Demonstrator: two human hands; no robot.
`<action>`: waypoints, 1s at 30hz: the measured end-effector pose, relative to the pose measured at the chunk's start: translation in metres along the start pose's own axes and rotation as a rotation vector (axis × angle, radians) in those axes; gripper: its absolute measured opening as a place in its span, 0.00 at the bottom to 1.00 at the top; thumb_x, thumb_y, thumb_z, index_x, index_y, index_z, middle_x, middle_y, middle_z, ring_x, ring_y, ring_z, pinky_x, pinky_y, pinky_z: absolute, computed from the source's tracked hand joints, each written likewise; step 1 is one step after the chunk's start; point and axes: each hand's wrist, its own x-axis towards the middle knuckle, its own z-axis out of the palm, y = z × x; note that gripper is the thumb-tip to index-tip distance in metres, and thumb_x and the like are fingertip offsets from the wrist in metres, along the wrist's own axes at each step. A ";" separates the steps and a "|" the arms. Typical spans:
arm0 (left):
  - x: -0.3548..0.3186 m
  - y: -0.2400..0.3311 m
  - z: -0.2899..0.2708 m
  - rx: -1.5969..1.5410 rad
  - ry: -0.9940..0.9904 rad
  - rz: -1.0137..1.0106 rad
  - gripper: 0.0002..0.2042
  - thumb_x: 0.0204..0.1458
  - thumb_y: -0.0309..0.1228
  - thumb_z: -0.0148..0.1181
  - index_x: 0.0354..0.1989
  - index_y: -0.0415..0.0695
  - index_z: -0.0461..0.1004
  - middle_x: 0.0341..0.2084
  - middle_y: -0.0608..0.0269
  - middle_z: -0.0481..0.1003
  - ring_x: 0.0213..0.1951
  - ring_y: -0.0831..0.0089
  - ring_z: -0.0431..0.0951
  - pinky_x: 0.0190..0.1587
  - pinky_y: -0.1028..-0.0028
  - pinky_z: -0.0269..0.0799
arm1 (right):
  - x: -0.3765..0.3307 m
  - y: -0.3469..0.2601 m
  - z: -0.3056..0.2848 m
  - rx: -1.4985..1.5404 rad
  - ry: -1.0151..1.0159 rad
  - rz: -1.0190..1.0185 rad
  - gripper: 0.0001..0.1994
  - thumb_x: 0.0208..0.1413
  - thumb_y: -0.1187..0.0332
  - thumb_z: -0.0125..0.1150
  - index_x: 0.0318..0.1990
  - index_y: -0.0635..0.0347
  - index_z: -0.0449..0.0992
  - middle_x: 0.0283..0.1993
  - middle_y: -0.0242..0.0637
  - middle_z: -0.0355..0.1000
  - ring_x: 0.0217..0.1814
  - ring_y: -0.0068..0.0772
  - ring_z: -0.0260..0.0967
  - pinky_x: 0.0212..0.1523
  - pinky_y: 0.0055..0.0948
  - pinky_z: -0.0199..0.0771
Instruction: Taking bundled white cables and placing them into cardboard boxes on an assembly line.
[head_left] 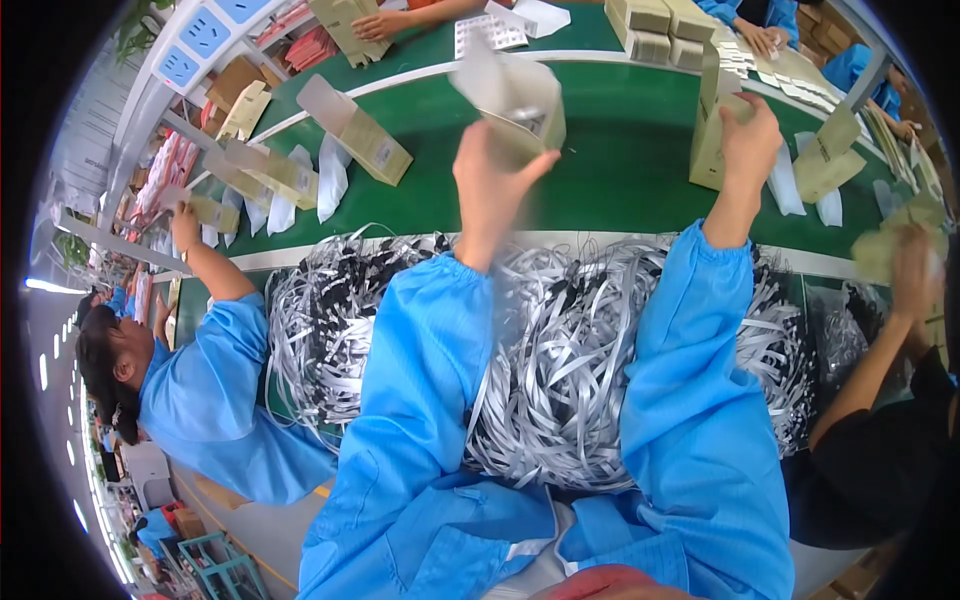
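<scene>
Over the green belt [600, 170], both arms reach forward. Left hand [490, 185] raised, fingers clamped on an open tan box [520, 100] held above the belt. Right hand [748, 135] grips an upright box [712, 135] standing on it.

Left hand [490, 185] – carton [515, 105] – green belt [620, 170]

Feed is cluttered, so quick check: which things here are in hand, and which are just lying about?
In hand:
- left hand holds an open tan carton
- right hand grips an upright tan carton

Lying about:
- heap of grey strips
- white pouches
- flat carton on green belt
</scene>
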 end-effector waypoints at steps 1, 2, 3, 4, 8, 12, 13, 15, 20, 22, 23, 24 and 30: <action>0.001 0.003 -0.003 0.015 0.031 -0.037 0.30 0.43 0.34 0.79 0.52 0.31 0.73 0.49 0.49 0.77 0.47 0.61 0.82 0.49 0.65 0.80 | 0.001 -0.001 0.001 0.006 -0.005 -0.009 0.16 0.53 0.68 0.67 0.50 0.51 0.80 0.46 0.47 0.80 0.50 0.56 0.77 0.48 0.49 0.75; -0.002 0.004 -0.006 0.030 0.056 -0.074 0.30 0.42 0.35 0.80 0.51 0.31 0.74 0.48 0.49 0.77 0.47 0.61 0.82 0.48 0.66 0.81 | 0.000 0.000 -0.001 -0.001 -0.015 -0.001 0.16 0.53 0.68 0.67 0.50 0.51 0.80 0.46 0.47 0.80 0.50 0.56 0.77 0.48 0.49 0.75; -0.006 0.002 -0.005 0.032 0.048 -0.084 0.30 0.42 0.35 0.80 0.51 0.31 0.74 0.48 0.49 0.77 0.47 0.61 0.82 0.48 0.66 0.81 | -0.001 0.002 -0.004 -0.019 0.007 0.000 0.16 0.53 0.66 0.68 0.50 0.53 0.80 0.46 0.47 0.80 0.50 0.57 0.76 0.48 0.49 0.75; -0.009 0.000 -0.003 0.048 0.028 -0.053 0.31 0.42 0.35 0.79 0.52 0.31 0.73 0.48 0.49 0.77 0.47 0.61 0.82 0.47 0.66 0.81 | -0.001 0.003 -0.007 -0.037 0.031 -0.001 0.17 0.53 0.65 0.69 0.50 0.54 0.80 0.46 0.48 0.80 0.50 0.57 0.76 0.49 0.48 0.75; -0.011 -0.005 0.004 0.058 0.010 -0.011 0.33 0.43 0.37 0.79 0.54 0.32 0.71 0.47 0.49 0.77 0.48 0.60 0.82 0.45 0.66 0.82 | 0.004 -0.006 -0.014 -0.077 0.314 -0.258 0.19 0.55 0.58 0.69 0.48 0.61 0.80 0.44 0.49 0.80 0.48 0.53 0.78 0.47 0.45 0.77; -0.011 -0.006 0.009 -0.006 -0.011 -0.049 0.35 0.43 0.39 0.79 0.56 0.33 0.70 0.47 0.49 0.76 0.49 0.60 0.81 0.46 0.64 0.81 | 0.008 -0.045 -0.030 0.343 0.053 -0.578 0.28 0.56 0.49 0.68 0.53 0.65 0.77 0.48 0.42 0.79 0.53 0.40 0.77 0.52 0.37 0.74; -0.009 -0.004 0.010 -0.015 -0.042 -0.040 0.36 0.43 0.39 0.79 0.57 0.34 0.69 0.47 0.49 0.76 0.49 0.59 0.81 0.46 0.63 0.81 | -0.004 -0.060 -0.029 0.408 0.022 -0.619 0.24 0.58 0.53 0.67 0.50 0.66 0.75 0.45 0.46 0.77 0.50 0.41 0.76 0.48 0.36 0.75; -0.012 -0.006 0.001 -0.001 -0.067 -0.049 0.36 0.43 0.40 0.79 0.57 0.34 0.69 0.48 0.49 0.76 0.49 0.59 0.80 0.47 0.63 0.80 | -0.043 -0.101 -0.023 0.513 -0.213 -0.649 0.26 0.57 0.58 0.68 0.56 0.68 0.70 0.52 0.54 0.72 0.57 0.48 0.70 0.55 0.38 0.70; -0.010 0.000 0.005 0.026 -0.072 -0.034 0.35 0.43 0.41 0.78 0.55 0.34 0.70 0.46 0.48 0.76 0.46 0.59 0.80 0.48 0.63 0.77 | -0.068 -0.144 -0.001 0.750 -0.474 -0.734 0.27 0.53 0.62 0.70 0.59 0.65 0.74 0.60 0.58 0.71 0.64 0.59 0.66 0.61 0.41 0.68; -0.013 -0.002 0.005 0.062 -0.050 -0.020 0.34 0.43 0.41 0.78 0.55 0.34 0.70 0.45 0.48 0.77 0.45 0.59 0.80 0.48 0.63 0.77 | -0.065 -0.149 -0.005 0.674 -0.634 -0.639 0.25 0.53 0.61 0.70 0.56 0.64 0.75 0.59 0.58 0.71 0.64 0.60 0.65 0.61 0.40 0.68; -0.013 -0.003 0.005 0.064 -0.044 -0.023 0.34 0.43 0.41 0.78 0.55 0.34 0.70 0.45 0.48 0.77 0.45 0.59 0.80 0.48 0.63 0.77 | -0.062 -0.152 -0.009 0.590 -0.785 -0.538 0.23 0.52 0.61 0.70 0.54 0.63 0.77 0.58 0.58 0.71 0.65 0.61 0.64 0.61 0.40 0.68; -0.011 -0.005 0.005 0.068 -0.026 -0.015 0.34 0.43 0.41 0.78 0.55 0.34 0.70 0.44 0.48 0.77 0.45 0.58 0.80 0.48 0.63 0.76 | -0.061 -0.154 -0.010 0.500 -0.932 -0.435 0.21 0.52 0.61 0.70 0.51 0.63 0.79 0.58 0.58 0.72 0.65 0.62 0.64 0.60 0.39 0.69; -0.011 -0.008 0.007 0.019 -0.064 -0.058 0.33 0.47 0.41 0.76 0.56 0.34 0.70 0.47 0.48 0.77 0.48 0.59 0.80 0.49 0.63 0.76 | -0.081 -0.125 0.023 0.578 -0.826 -0.689 0.17 0.52 0.59 0.69 0.43 0.63 0.83 0.56 0.57 0.73 0.69 0.59 0.60 0.65 0.54 0.62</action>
